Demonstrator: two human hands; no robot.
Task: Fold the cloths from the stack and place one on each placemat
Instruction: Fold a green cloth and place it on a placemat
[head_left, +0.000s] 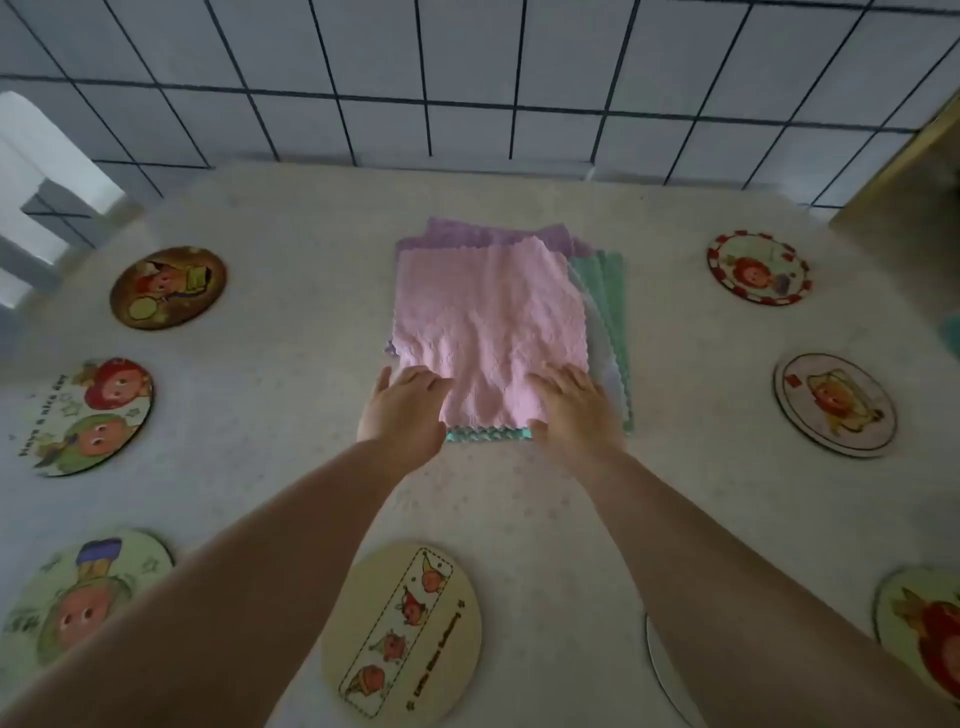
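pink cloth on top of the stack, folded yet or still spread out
Spread out. The pink cloth lies flat as one layer on the stack, all edges showing; both hands rest on its near corners.

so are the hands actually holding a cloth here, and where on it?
Both hands lie on the near edge of the pink cloth topping the stack: left hand at its near-left corner, right hand at its near-right corner. Whether the fingers pinch it or just rest cannot be told.
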